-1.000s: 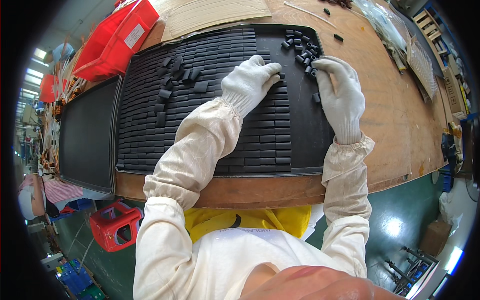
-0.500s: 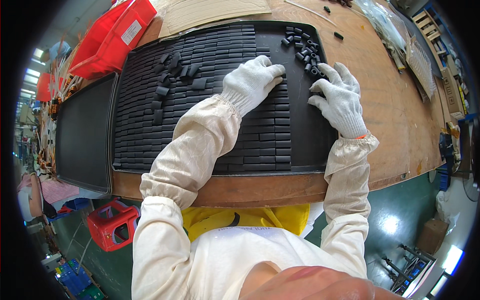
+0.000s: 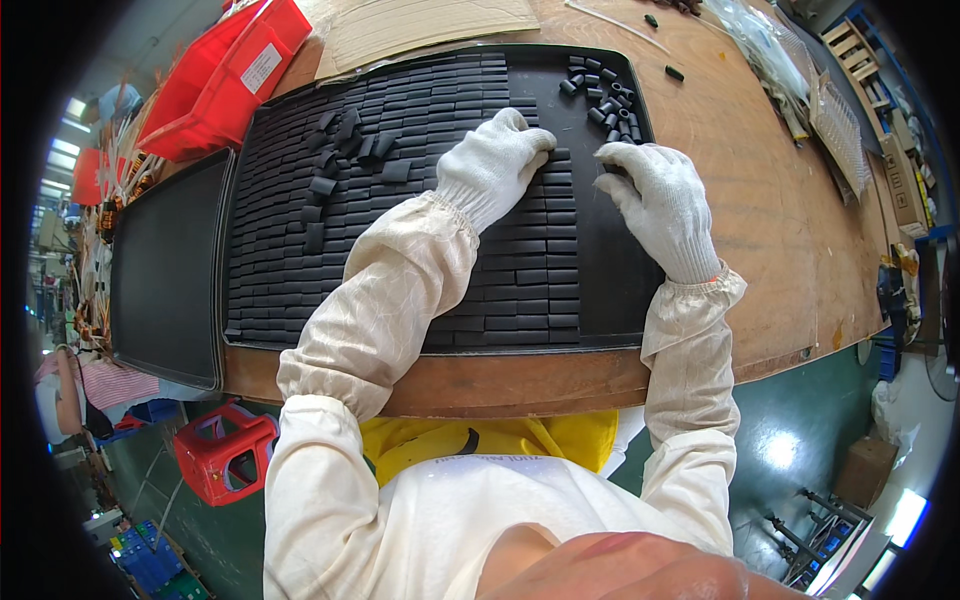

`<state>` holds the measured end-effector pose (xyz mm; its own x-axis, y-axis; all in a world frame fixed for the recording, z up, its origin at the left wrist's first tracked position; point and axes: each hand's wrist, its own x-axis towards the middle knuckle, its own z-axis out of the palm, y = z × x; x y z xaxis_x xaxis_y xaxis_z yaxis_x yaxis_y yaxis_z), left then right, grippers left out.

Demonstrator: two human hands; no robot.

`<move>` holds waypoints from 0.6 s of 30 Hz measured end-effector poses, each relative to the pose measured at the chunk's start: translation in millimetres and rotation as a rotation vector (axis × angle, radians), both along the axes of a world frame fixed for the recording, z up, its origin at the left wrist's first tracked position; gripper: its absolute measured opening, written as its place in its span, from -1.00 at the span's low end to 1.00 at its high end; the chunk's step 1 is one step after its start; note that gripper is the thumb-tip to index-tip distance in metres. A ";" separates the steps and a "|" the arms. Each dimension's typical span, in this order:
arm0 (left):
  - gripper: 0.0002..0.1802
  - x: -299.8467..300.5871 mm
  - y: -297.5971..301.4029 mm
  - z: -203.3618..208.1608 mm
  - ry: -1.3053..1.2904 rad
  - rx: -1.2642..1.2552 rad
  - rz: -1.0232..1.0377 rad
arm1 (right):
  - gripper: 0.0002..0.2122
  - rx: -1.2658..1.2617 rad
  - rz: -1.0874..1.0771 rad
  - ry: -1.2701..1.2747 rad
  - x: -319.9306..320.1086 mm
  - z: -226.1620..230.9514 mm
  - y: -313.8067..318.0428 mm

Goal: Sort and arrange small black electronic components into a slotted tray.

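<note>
My left hand (image 3: 497, 165), in a white knit glove, is closed, its fingertips pinched at the right end of the rows of short black tubes (image 3: 520, 263). Whatever it pinches is hidden by the glove. To the right, my right hand (image 3: 664, 197), gloved alike, curves over the right side of the black tray (image 3: 610, 300). Its thumb and forefinger are apart with nothing visible between them. Just beyond those fingers lies a loose heap of black tubes (image 3: 612, 104). More loose pieces (image 3: 352, 142) rest on top of the rows at the left.
A red bin (image 3: 225, 85) stands at the back left, beside another black tray (image 3: 172, 265). Cardboard (image 3: 425, 30) lies behind the filled tray. Stray black pieces (image 3: 674, 73) and clear plastic bags (image 3: 755, 50) are on the wooden table (image 3: 790, 240). A red stool (image 3: 228, 452) stands on the floor.
My right hand has moved left and slightly down, away from the heap of tubes, its fingers more curled. My left hand has shifted slightly left, its fingertips drawn in.
</note>
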<state>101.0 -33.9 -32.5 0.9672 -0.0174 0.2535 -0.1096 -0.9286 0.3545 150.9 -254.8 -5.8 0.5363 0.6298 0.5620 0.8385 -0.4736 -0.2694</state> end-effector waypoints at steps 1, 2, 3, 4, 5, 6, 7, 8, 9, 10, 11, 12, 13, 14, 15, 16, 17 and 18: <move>-0.75 -0.7 -1.1 1.5 0.001 0.000 0.000 | -0.77 -0.020 0.004 -0.001 0.0 -0.4 0.4; -0.75 -1.1 -2.3 3.4 0.017 0.010 0.011 | -0.77 -0.020 0.004 -0.001 -0.4 -0.9 0.7; -0.75 -1.7 -3.4 5.1 0.032 0.020 0.023 | -0.78 -0.023 0.008 -0.006 -0.9 -1.5 0.9; -0.75 -2.7 -4.0 6.5 0.031 0.020 0.025 | -0.79 -0.025 0.015 -0.013 -1.4 -1.7 1.2; -0.73 -3.7 -4.5 7.6 0.018 -0.003 0.013 | -0.79 -0.025 0.017 -0.014 -2.1 -2.1 1.3; -0.72 -4.4 -4.8 8.6 0.005 -0.026 0.000 | -0.80 -0.020 -0.001 -0.041 -3.0 -2.5 1.3; -0.72 -5.2 -4.9 9.4 0.005 -0.027 -0.001 | -0.81 -0.015 -0.022 -0.066 -3.8 -2.9 1.2; -0.69 -5.9 -4.9 10.2 0.019 0.018 -0.020 | -0.81 -0.017 -0.023 -0.066 -4.0 -2.9 1.3; -0.65 -6.1 -5.0 10.4 0.033 0.063 -0.039 | -0.82 -0.002 -0.035 -0.084 -4.2 -2.8 1.4; -0.65 -6.0 -4.8 6.8 0.032 0.063 -0.037 | -0.82 0.015 -0.044 -0.102 -4.5 -2.8 2.7; -0.58 -5.7 -5.0 0.7 0.052 -0.355 -0.093 | -0.82 0.015 -0.041 -0.103 -5.7 -1.2 4.8; -0.46 -5.5 -4.7 -3.6 0.070 -0.774 -0.149 | -0.82 0.082 -0.046 -0.072 -7.9 2.2 7.7; -0.46 -7.7 -4.9 2.5 0.073 -0.776 -0.151 | -0.82 0.147 -0.055 -0.038 -9.6 4.1 9.1; -0.29 -12.4 -5.4 15.3 0.315 -1.212 -0.180 | -0.82 0.144 -0.060 -0.038 -11.4 5.9 9.0; -0.10 -14.2 -6.4 21.7 0.573 -1.641 -0.202 | -0.80 0.178 -0.031 -0.024 -13.4 7.4 8.6; 0.13 -13.9 -9.3 19.7 0.591 -1.560 -0.200 | -0.78 0.216 0.006 -0.009 -15.5 8.1 10.9; 0.13 -15.4 -9.1 19.5 0.588 -1.560 -0.197 | -0.78 0.217 0.010 -0.008 -17.2 8.0 12.8; 0.17 -18.1 -9.2 20.2 0.605 -1.578 -0.176 | -0.77 0.190 0.057 -0.013 -18.7 7.7 14.5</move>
